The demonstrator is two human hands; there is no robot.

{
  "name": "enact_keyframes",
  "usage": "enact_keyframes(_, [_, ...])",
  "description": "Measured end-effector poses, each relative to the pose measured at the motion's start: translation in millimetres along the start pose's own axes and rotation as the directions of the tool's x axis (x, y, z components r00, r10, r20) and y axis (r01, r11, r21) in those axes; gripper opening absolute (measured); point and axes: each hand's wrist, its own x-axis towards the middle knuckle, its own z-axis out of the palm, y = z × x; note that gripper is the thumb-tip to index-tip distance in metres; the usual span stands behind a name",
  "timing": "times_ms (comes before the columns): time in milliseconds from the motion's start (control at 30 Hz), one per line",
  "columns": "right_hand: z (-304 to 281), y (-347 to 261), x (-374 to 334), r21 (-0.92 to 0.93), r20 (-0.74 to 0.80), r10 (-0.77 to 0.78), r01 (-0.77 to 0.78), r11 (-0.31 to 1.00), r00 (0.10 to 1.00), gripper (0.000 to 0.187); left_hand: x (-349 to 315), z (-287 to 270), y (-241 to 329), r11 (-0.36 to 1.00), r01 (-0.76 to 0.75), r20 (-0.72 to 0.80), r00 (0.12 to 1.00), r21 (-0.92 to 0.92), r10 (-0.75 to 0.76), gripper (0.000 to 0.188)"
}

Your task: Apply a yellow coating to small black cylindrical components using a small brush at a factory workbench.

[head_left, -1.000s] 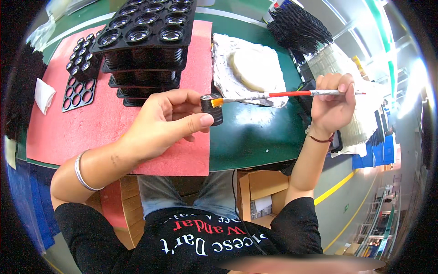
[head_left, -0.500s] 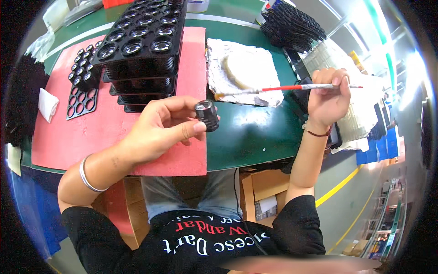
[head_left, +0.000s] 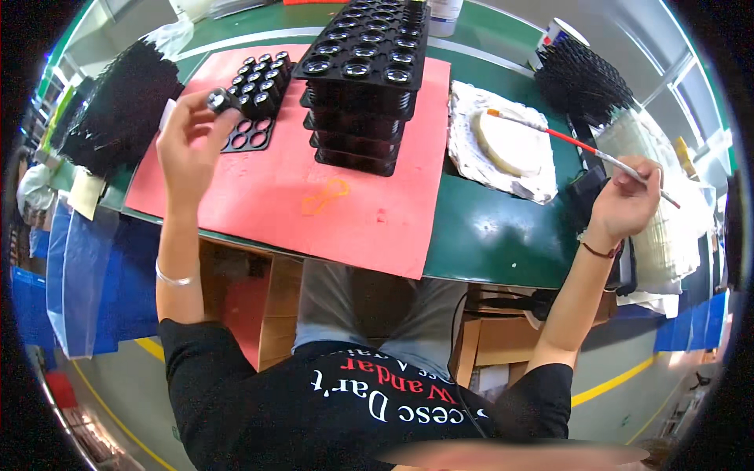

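Observation:
Thumb and fingers of my left hand (head_left: 188, 145) are closed on a small black lens barrel (head_left: 219, 100), its glass end showing. It is held beside a black holder plate (head_left: 255, 137) with round holes, where several similar barrels (head_left: 267, 78) stand upright in the far rows; the near holes are unfilled. Over on the right, my right hand (head_left: 628, 200) grips a thin paintbrush (head_left: 577, 144) with a red and silver handle. The brush's bristle end is above a round shallow dish (head_left: 481, 141) on a foil-covered pad (head_left: 463, 161).
A tall stack of black trays (head_left: 357, 118) with lenses in the top one stands on the pink mat (head_left: 369, 212). Stacked black trays (head_left: 114, 110) are at the far left, more (head_left: 585, 82) at the back right. Clear plastic trays (head_left: 660, 212) lie beyond my right hand.
My left hand has carried the lens barrel left and away from me to the holder plate. My right hand still holds the brush, now tilted, with its bristles over the dish. The view has shifted left.

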Motion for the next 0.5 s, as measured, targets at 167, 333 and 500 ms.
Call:
enact_keyframes(167, [1.8,-0.2,0.8,0.021,-0.003,-0.003,0.003,1.0,1.0,0.024,21.9,-18.3,-68.4,0.956,0.11,0.141,0.978,0.272,-0.153,0.023])
enact_keyframes(333, [-0.6,1.9,0.0,-0.053,-0.006,-0.027,0.026,0.998,1.0,0.025,32.0,-7.7,-93.9,0.898,0.109,0.261,0.935,0.426,-0.238,0.029])
enact_keyframes(500, [3.4,0.3,-0.6,-0.059,-0.062,-0.033,0.03,0.998,0.997,0.023,29.5,-4.9,-104.2,0.875,0.092,0.21,0.954,0.475,-0.214,0.031])
